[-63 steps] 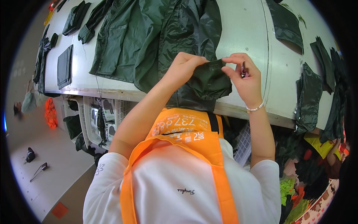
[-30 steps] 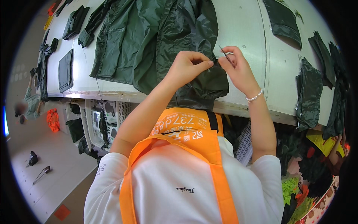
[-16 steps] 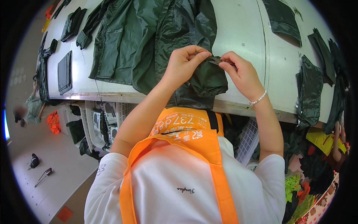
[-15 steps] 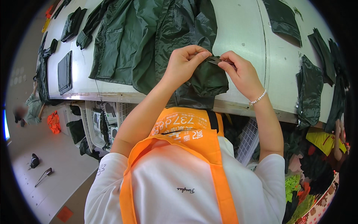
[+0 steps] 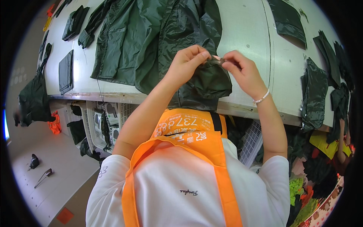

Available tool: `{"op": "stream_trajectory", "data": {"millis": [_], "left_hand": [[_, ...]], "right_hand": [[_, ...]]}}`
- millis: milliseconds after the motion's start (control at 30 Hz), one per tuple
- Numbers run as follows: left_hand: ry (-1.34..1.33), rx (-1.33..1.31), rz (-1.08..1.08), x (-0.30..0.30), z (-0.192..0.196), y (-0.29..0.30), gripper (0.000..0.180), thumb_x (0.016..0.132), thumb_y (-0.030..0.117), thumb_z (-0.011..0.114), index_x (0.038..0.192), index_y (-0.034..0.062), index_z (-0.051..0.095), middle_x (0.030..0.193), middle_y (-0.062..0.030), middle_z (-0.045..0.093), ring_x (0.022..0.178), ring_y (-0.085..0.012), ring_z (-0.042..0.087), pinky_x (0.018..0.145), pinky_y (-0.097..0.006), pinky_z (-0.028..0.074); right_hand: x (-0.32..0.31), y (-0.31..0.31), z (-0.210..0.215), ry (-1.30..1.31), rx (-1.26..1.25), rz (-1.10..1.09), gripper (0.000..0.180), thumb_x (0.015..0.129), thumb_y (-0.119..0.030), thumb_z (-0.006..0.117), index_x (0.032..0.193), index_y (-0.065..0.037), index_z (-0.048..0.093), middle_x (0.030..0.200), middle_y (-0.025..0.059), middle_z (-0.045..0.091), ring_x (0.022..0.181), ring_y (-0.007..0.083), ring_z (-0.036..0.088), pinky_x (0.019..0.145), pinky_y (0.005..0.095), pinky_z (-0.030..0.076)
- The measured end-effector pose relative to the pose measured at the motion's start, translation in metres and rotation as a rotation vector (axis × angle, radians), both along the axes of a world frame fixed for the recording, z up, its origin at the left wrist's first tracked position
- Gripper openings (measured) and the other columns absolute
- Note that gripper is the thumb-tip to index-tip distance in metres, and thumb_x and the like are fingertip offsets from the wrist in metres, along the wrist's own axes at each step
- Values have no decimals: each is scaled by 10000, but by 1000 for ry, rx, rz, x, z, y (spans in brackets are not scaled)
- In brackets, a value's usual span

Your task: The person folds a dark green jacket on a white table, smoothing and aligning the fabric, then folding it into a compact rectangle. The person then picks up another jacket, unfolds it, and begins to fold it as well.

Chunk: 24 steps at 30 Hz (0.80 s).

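Note:
A dark green garment (image 5: pixel 145 45) of thin, shiny cloth lies spread on the white table (image 5: pixel 245 38), its near part hanging over the front edge. Over its bunched right side (image 5: pixel 211 81), my left hand (image 5: pixel 187 64) is closed, thumb and forefinger pinching what looks like an edge of the cloth. Close by on the right, the fingers of my right hand (image 5: pixel 242 70) are bent and pinched together. A small narrow dark piece (image 5: pixel 216 60) spans the gap between both sets of fingertips; its kind is too small and blurred to tell.
Folded dark green pieces lie at the table's left (image 5: pixel 66 72) and right (image 5: pixel 314 92). Below the table edge stand white plastic baskets (image 5: pixel 90 123) (image 5: pixel 251 143). At far left a dark garment (image 5: pixel 36 100) hangs off the table. Coloured cloth (image 5: pixel 297 187) is heaped at lower right.
The dark pointed piece at my right fingertips has turned and shows less; both hands have barely shifted. At far left, a dark garment now hangs where a person's arm and sleeve showed.

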<state>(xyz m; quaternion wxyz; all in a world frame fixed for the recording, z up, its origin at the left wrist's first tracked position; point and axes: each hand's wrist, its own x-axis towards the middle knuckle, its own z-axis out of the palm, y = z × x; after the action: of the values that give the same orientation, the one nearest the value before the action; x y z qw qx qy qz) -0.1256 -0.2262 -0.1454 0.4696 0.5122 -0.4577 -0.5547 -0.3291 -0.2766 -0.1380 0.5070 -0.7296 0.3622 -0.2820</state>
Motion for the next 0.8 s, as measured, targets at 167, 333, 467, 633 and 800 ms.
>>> {"op": "stream_trajectory", "data": {"millis": [167, 333, 467, 633, 800], "left_hand": [[-125, -135, 55, 6, -4, 2, 168, 917, 163, 554, 919, 1, 600, 872, -14, 625, 823, -99, 550, 779, -235, 424], [-1241, 320, -219, 74, 46, 89, 235, 785, 235, 665, 774, 10, 597, 756, -140, 625, 729, -313, 603, 650, -383, 470], [-1394, 598, -594, 116, 39, 148, 339, 740, 332, 721, 876, 30, 651, 831, -131, 659, 825, -311, 636, 739, -392, 496], [-480, -89, -160, 76, 18, 64, 699, 771, 461, 694, 1293, 46, 483, 1287, -128, 529, 1199, -223, 493, 982, -368, 392], [394, 58, -320, 39, -21, -19, 831, 833, 582, 569, 1405, 31, 323, 1332, -102, 473, 1256, -168, 408, 1057, -340, 312]], "right_hand": [[4, -10, -31, -82, 341, 149, 215, 787, -191, 732, 872, -37, 608, 724, -29, 549, 643, 55, 412, 580, 204, 371], [5, -2, -21, 46, 43, -52, 270, 733, -167, 783, 788, -34, 554, 639, -17, 471, 632, 65, 389, 542, 223, 358], [15, -3, -23, 61, -625, -259, 229, 786, -134, 733, 801, -30, 529, 657, 47, 476, 588, 157, 424, 532, 241, 368], [20, -15, -28, -63, -372, -353, 401, 930, -377, 549, 774, -25, 438, 587, 77, 381, 534, 140, 346, 477, 253, 317], [29, -18, -33, -156, -395, -340, 408, 919, -371, 575, 745, -45, 401, 562, 50, 320, 533, 110, 275, 458, 259, 287]]}}
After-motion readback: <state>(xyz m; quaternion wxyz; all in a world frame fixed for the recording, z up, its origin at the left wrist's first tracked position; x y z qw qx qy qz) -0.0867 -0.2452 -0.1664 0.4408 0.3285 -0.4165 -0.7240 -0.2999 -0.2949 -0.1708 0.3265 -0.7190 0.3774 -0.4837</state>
